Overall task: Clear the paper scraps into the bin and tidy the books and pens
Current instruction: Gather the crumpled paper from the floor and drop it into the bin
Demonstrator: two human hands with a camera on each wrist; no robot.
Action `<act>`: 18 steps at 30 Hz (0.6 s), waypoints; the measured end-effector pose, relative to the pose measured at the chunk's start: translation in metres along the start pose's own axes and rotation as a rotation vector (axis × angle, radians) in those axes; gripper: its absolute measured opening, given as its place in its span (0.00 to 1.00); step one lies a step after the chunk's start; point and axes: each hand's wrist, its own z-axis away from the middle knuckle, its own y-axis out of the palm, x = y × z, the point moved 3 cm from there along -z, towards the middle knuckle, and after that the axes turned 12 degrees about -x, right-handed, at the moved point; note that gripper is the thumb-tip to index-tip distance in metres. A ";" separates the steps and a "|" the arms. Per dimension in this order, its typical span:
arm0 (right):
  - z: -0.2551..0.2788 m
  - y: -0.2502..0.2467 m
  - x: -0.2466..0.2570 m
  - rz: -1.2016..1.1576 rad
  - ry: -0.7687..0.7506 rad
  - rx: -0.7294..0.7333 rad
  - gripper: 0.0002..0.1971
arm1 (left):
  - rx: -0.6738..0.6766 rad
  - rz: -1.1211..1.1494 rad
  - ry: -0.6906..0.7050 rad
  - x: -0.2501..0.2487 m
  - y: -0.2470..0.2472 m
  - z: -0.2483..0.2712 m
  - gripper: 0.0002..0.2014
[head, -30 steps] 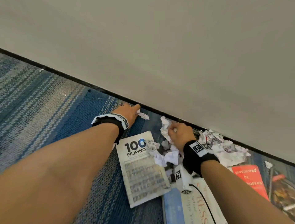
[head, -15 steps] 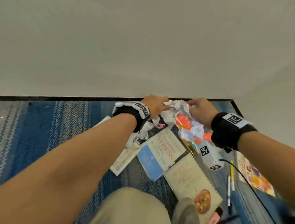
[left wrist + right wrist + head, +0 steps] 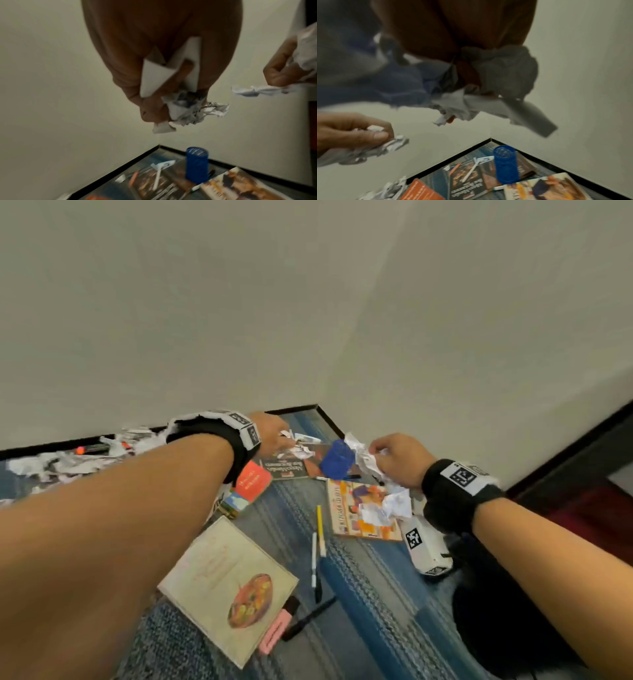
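My left hand (image 3: 282, 438) grips a bunch of crumpled paper scraps (image 3: 188, 112), raised over the carpet near the room corner. To its right, my right hand (image 3: 383, 455) holds a larger wad of crumpled paper (image 3: 366, 462); more of that paper (image 3: 390, 506) hangs below the wrist. Between and below the two hands, a blue mesh pen holder (image 3: 337, 462) stands upright on a dark book (image 3: 284, 469). More scraps (image 3: 68, 462) lie along the wall at left. A yellow pen (image 3: 320, 527) and a white pen (image 3: 313, 559) lie on the carpet.
A cream cookbook (image 3: 229, 587), an orange book (image 3: 253, 479) and a colourful kitchen book (image 3: 352, 511) lie on the blue carpet. A black marker (image 3: 308, 618) and a pink highlighter (image 3: 277, 631) lie beside the cookbook. A dark rounded shape (image 3: 507, 621) sits at lower right.
Both hands have lifted off the floor by the wall with their scraps and moved right, over the corner with the pen holder. The view has swung right with them.
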 end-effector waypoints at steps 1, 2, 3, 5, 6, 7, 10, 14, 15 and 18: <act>0.010 -0.009 -0.029 -0.014 0.018 -0.023 0.12 | -0.024 0.002 0.014 -0.031 0.001 -0.008 0.22; 0.020 -0.018 -0.057 -0.029 0.046 -0.042 0.12 | -0.052 0.018 0.038 -0.062 0.003 -0.016 0.22; 0.031 -0.026 -0.084 -0.039 0.070 -0.061 0.12 | -0.067 0.046 0.064 -0.095 0.008 -0.022 0.22; 0.052 -0.042 -0.133 -0.053 0.083 -0.083 0.11 | -0.050 0.104 0.132 -0.161 0.026 -0.029 0.23; 0.063 -0.049 -0.155 -0.067 0.076 -0.088 0.09 | -0.029 0.127 0.172 -0.194 0.034 -0.029 0.22; 0.073 -0.055 -0.176 -0.086 0.067 -0.094 0.08 | -0.008 0.153 0.214 -0.225 0.042 -0.028 0.19; 0.103 -0.073 -0.231 -0.139 0.081 -0.120 0.08 | 0.030 0.242 0.306 -0.298 0.058 -0.019 0.13; 0.130 -0.086 -0.305 -0.160 0.202 -0.137 0.11 | 0.064 0.252 0.318 -0.355 0.078 -0.021 0.15; 0.134 -0.087 -0.322 -0.176 0.256 -0.152 0.12 | 0.078 0.216 0.333 -0.367 0.082 -0.025 0.16; 0.143 -0.088 -0.369 -0.229 0.422 -0.206 0.12 | 0.124 0.128 0.367 -0.409 0.084 -0.044 0.14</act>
